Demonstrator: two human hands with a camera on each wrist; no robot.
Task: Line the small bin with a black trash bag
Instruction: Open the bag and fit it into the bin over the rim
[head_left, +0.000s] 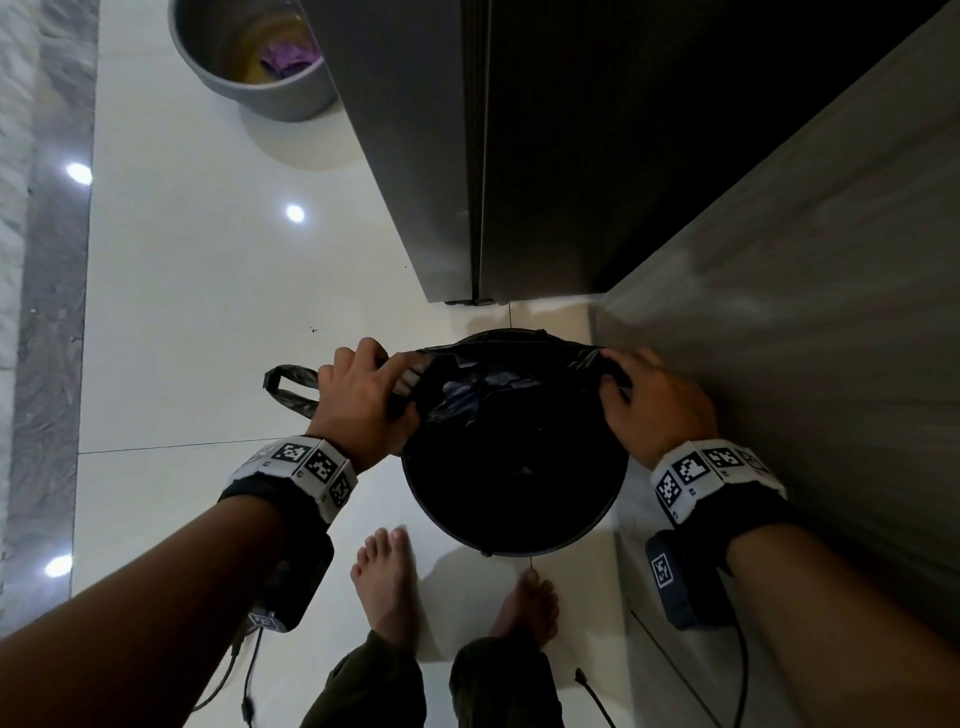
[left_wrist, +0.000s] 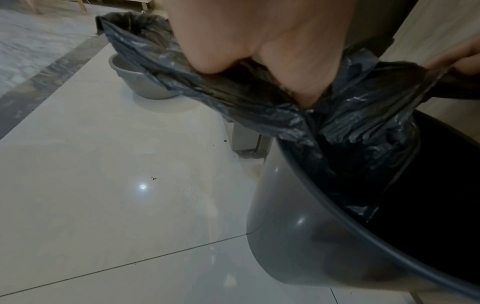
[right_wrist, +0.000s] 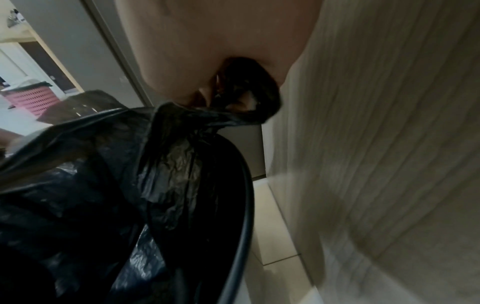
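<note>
A small dark round bin (head_left: 571, 540) stands on the floor just beyond my bare feet. A black trash bag (head_left: 483, 384) hangs into its far half, its mouth stretched between my hands. My left hand (head_left: 363, 395) grips the bag's left edge above the left rim, and one handle loop (head_left: 288, 387) sticks out to its left. My right hand (head_left: 649, 400) grips the right edge over the right rim. In the left wrist view the bag (left_wrist: 350, 123) drops inside the grey bin wall (left_wrist: 298, 236). In the right wrist view my fingers pinch bunched plastic (right_wrist: 233, 111) above the rim (right_wrist: 244, 205).
A pale wood-grain panel (head_left: 831, 291) rises close on the right of the bin. A tall dark cabinet (head_left: 519, 156) stands behind it. A grey bucket (head_left: 249, 57) with purple contents sits far off on the glossy white tile floor (head_left: 208, 312). Cables trail near my feet.
</note>
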